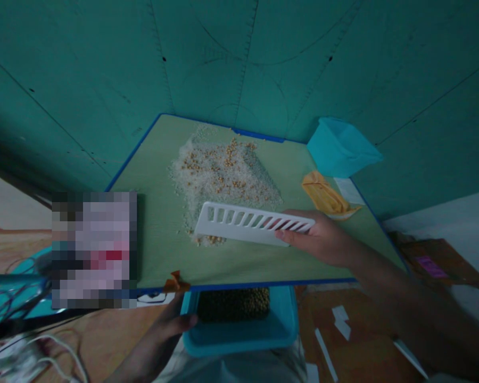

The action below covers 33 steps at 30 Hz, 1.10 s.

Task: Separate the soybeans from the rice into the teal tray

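Observation:
My right hand (323, 239) is closed around the right end of a long white slotted plastic panel (239, 231), which is held over the table at the near side of a grain pile. The pale rice-like grains (219, 178) are spread out, with round yellow beans (231, 154) scattered through them. A few beans and grains (207, 240) lie beside the panel's left end. Below the table's front edge, my left hand (179, 323) grips the left rim of a blue plastic tub (239, 340). Dark and yellowish beans (239, 306) are inside that tub.
On the table (155, 239), a turquoise container (341, 149) stands at the back right, near a crumpled orange packet (329, 197). A blurred-out block (96, 250) covers the left edge. Orange tape (176, 282) sticks to the front edge. Cables (56, 346) lie at lower left.

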Each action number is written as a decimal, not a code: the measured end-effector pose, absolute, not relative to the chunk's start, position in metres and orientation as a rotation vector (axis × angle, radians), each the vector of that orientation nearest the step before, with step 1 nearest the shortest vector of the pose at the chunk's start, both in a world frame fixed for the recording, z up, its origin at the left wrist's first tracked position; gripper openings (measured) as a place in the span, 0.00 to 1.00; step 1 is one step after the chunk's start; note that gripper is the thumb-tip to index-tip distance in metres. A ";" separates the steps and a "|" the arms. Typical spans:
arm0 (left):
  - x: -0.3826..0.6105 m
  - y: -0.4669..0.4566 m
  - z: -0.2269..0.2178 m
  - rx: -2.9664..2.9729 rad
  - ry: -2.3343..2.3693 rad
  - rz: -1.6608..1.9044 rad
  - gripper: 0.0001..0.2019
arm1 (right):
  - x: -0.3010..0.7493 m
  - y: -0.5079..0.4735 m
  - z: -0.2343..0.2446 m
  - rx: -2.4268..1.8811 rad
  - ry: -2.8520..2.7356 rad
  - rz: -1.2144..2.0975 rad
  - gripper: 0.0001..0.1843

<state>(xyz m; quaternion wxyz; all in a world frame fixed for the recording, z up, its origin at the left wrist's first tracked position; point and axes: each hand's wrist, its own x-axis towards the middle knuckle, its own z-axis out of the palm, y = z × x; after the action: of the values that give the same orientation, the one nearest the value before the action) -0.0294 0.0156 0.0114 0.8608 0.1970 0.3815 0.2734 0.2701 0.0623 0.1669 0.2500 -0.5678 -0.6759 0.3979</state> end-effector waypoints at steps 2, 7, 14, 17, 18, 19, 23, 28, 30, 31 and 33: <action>-0.029 0.016 0.011 0.418 0.811 0.580 0.17 | 0.269 0.060 0.169 -1.563 -1.842 1.109 0.11; -0.027 0.018 0.012 0.420 0.839 0.578 0.17 | 0.270 0.055 0.167 -1.617 -1.772 1.172 0.12; -0.025 0.018 0.022 0.429 0.866 0.564 0.16 | 0.275 0.048 0.159 -1.664 -1.699 1.270 0.14; -0.025 0.018 0.022 0.425 0.867 0.570 0.15 | 0.275 0.047 0.158 -1.639 -1.673 1.274 0.14; -0.025 0.018 0.021 0.429 0.858 0.565 0.16 | 0.276 0.047 0.158 -1.630 -1.665 1.270 0.14; -0.025 0.018 0.019 0.429 0.855 0.562 0.16 | 0.276 0.048 0.158 -1.625 -1.658 1.264 0.13; -0.026 0.018 0.018 0.425 0.851 0.560 0.17 | 0.276 0.049 0.157 -1.627 -1.645 1.291 0.13; -0.027 0.019 0.023 0.426 0.856 0.580 0.15 | 0.274 0.047 0.159 -1.660 -1.638 1.342 0.14; -0.029 0.018 0.022 0.407 0.865 0.589 0.16 | 0.272 0.046 0.161 -1.668 -1.638 1.353 0.12; -0.030 0.018 0.020 0.402 0.866 0.596 0.16 | 0.272 0.045 0.161 -1.662 -1.640 1.355 0.12; -0.033 0.018 0.016 0.394 0.855 0.604 0.16 | 0.271 0.043 0.163 -1.641 -1.651 1.353 0.11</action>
<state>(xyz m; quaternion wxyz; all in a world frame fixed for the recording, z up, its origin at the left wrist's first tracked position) -0.0329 0.0180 0.0160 0.8476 0.1869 0.4055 0.2867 0.2706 0.0430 0.1629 0.2227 -0.5940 -0.5979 0.4900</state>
